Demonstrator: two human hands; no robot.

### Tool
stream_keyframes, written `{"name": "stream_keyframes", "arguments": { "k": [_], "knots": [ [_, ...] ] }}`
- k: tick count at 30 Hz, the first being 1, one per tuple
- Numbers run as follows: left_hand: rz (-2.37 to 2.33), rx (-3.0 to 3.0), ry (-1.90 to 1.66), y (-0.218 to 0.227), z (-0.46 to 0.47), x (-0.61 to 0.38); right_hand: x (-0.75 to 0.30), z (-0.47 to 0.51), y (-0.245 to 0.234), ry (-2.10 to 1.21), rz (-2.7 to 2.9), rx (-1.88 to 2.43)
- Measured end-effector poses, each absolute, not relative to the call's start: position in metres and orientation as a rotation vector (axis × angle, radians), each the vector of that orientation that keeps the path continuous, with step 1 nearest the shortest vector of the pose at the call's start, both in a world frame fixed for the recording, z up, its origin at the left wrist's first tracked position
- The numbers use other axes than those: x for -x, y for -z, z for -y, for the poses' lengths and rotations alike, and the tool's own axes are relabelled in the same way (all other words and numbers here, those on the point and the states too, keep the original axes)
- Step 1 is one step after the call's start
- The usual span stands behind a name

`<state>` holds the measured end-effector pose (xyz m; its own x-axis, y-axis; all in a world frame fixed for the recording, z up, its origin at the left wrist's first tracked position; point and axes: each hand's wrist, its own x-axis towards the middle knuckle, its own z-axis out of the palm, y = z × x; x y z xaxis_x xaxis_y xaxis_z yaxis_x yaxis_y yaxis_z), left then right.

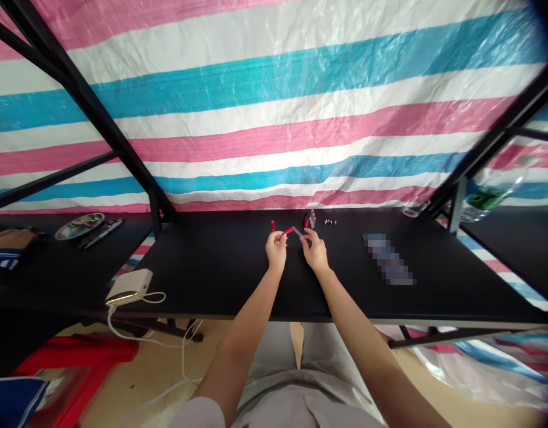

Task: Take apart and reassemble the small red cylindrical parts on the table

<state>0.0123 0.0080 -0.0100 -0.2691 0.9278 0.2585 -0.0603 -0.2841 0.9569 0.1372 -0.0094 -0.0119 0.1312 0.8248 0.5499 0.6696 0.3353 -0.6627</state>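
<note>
My left hand (277, 248) pinches a small red tube (289, 230) above the black table. A thin clear tube (297, 232) is gripped in the fingertips of my right hand (315, 251). The two tubes meet end to end at an angle; whether they are joined I cannot tell. Just beyond my left hand stands a short red piece (273, 226). Behind my right hand are small red and black pieces (306, 220) and a cluster of clear pieces (312, 219). Several tiny metallic pieces (330, 222) lie in a row farther right.
On the black table (202, 261) are a white charger-like box (130, 286) with cables, a blurred-out flat object (390, 259) and a clear cup (415, 207). A plastic bottle (488, 199) lies at right. Another person's hand (13, 239), a dish (80, 226) and pens (101, 233) are left.
</note>
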Motion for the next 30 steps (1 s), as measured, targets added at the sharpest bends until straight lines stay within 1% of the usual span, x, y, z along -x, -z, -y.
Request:
{"name": "stream_keyframes", "arguments": {
  "k": [6,30],
  "knots": [
    [-1.181,-1.205,-1.703,0.006,-0.004,-0.012,-0.139,0.009,0.01,-0.236,1.623,1.378],
    [-1.201,-1.255,-1.729,-0.001,-0.003,-0.012,-0.14,0.007,0.012,-0.169,1.679,1.391]
  ]
}}
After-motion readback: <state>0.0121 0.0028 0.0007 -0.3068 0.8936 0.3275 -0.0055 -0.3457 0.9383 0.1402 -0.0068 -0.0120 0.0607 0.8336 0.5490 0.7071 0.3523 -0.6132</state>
